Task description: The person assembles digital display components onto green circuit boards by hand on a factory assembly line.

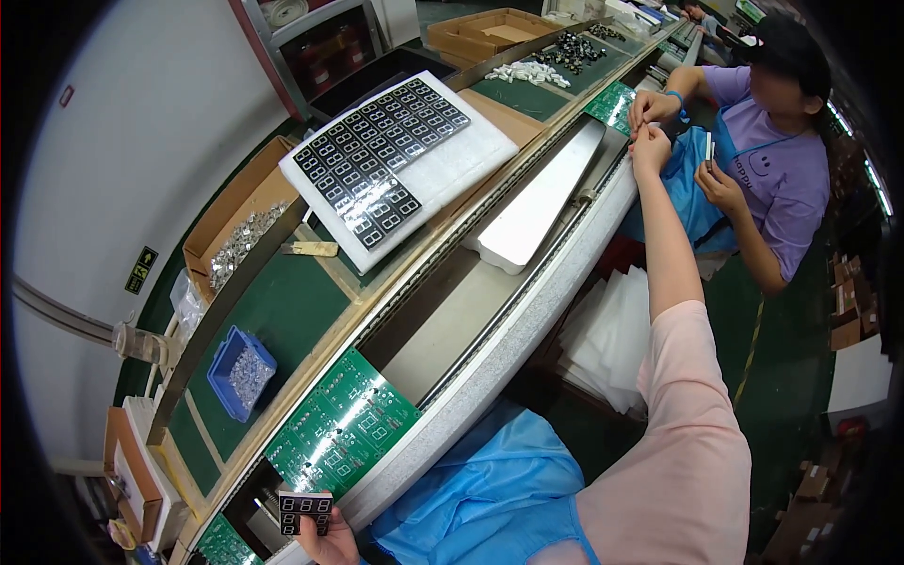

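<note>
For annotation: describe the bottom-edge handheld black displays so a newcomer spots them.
Follow the conveyor to the large green circuit board. Below it in frame, the left hand holds black displays. Unlike the rows lying on white foam, these are handheld.

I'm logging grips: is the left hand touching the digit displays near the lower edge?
Touching: the head view shows the left hand gripping the digit displays, with no gap between.
</note>
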A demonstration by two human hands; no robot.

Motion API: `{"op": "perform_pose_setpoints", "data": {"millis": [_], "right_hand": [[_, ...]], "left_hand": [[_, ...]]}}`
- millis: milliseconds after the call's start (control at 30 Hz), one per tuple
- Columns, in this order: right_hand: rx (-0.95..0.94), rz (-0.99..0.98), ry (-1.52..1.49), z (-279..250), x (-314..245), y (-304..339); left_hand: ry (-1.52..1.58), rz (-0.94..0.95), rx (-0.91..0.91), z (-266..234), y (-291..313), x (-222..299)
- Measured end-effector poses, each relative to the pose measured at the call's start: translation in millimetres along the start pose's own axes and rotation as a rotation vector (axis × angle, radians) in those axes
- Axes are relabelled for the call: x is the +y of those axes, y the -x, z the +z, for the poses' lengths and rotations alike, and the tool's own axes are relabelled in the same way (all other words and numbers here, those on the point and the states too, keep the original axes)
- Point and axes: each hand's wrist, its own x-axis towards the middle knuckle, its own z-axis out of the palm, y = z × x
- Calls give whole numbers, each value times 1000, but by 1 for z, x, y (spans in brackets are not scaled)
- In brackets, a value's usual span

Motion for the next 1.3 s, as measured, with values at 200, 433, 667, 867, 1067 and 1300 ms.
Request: {"op": "perform_pose_setpoints", "data": {"millis": [200, 433, 667, 867, 1067, 1300], "right_hand": [[-21, 67, -90, 7, -2, 5], [-69, -216, 230, -9, 13, 14], [-590, -410, -294, -84, -122, 252], [-1342, -1007, -632, -153, -240, 370], [-1436, -1283, -624, -151, -242, 429], [-1475, -1275, -658, -155, -252, 437]], "left_hand": [[-10, 25, 24, 7, 1, 0], [-16, 10, -87, 43, 2, -10], [-132, 87, 72, 72, 15, 1], [-164, -150, -106, 108, 40, -3], [-84, -318, -193, 117, 59, -15], [-128, -284, -170, 104, 63, -13]]}}
